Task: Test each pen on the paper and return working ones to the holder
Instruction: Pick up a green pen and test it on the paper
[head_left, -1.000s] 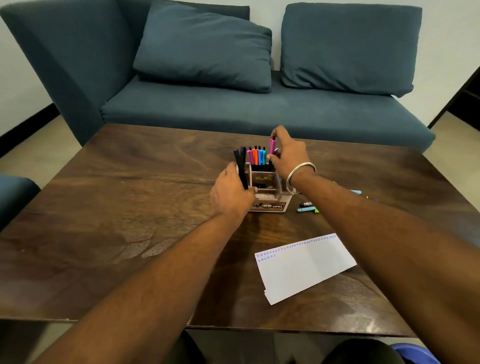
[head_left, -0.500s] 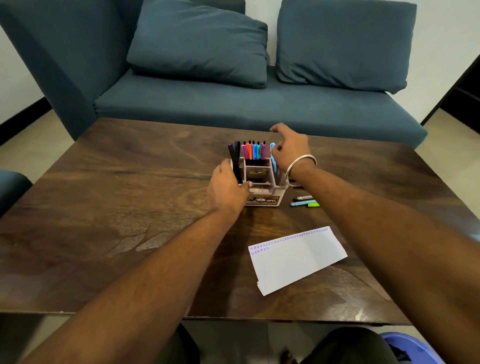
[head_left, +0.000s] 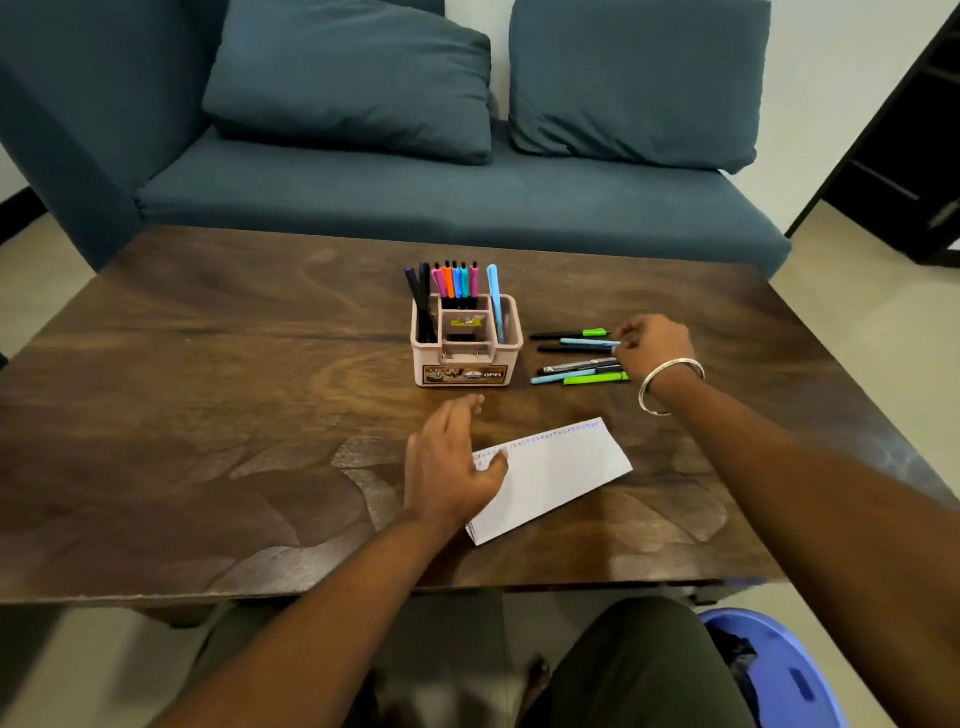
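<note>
Step in hand: picking the next pen to test. Right hand (head_left: 652, 345) reaches the loose pens (head_left: 579, 358) lying toward the right edge of the surface (head_left: 208, 415), fingers curled at the cap end of a light-blue pen (head_left: 589, 342); whether it pinches it, cannot tell. Left hand (head_left: 449, 462), fingers relaxed and holding nothing, rests on the left end of the paper (head_left: 556, 478) near the front edge. Pen's long axis runs left-right, tip end toward the holder (head_left: 466, 338) mid-surface. Next: lift, uncap, carry to paper.
</note>
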